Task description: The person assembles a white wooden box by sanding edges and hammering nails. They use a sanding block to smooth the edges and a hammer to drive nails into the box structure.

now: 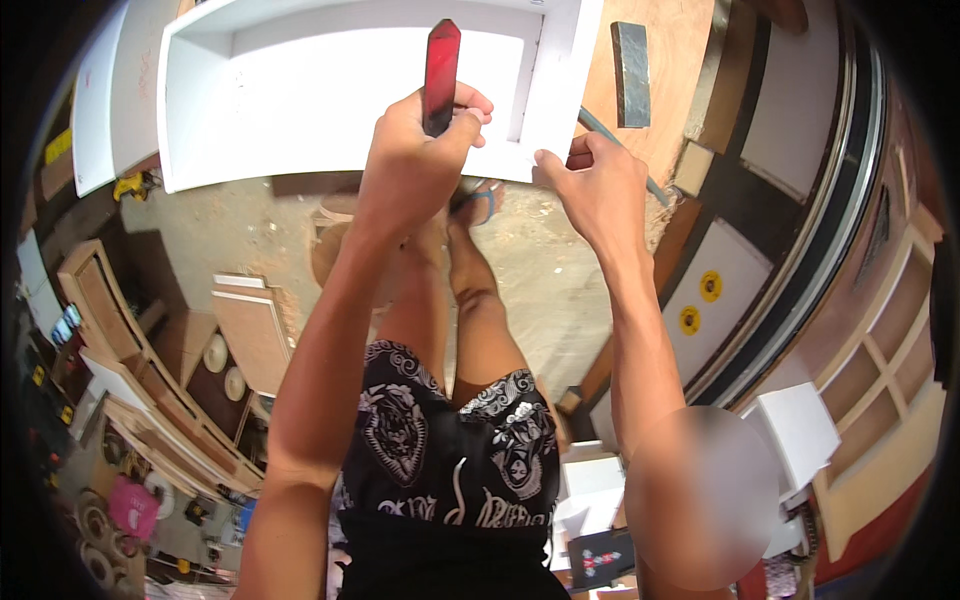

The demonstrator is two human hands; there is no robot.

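A white open-topped box like a cabinet or drawer (300, 158) lies across the workbench in front of me. My left hand (425, 145) is closed around a tool with a faceted, see-through red handle (441, 70). The handle points up and away from me; the tool's other end is hidden in my fist. At the box's near right corner is my right hand (600, 180), its fingers curled and its thumb by the white edge. Whatever those fingers pinch, if anything, is too small to make out. A dark thin rod (655, 190) runs behind that hand.
A dark grey slab (630, 75) lies on the plywood top (672, 60) right of the box. On the floor at left stand wooden frames (120, 310) and stacked boards (250, 325). A yellow tool (130, 187) is near the box's left corner. Panels (715, 265) line the right.
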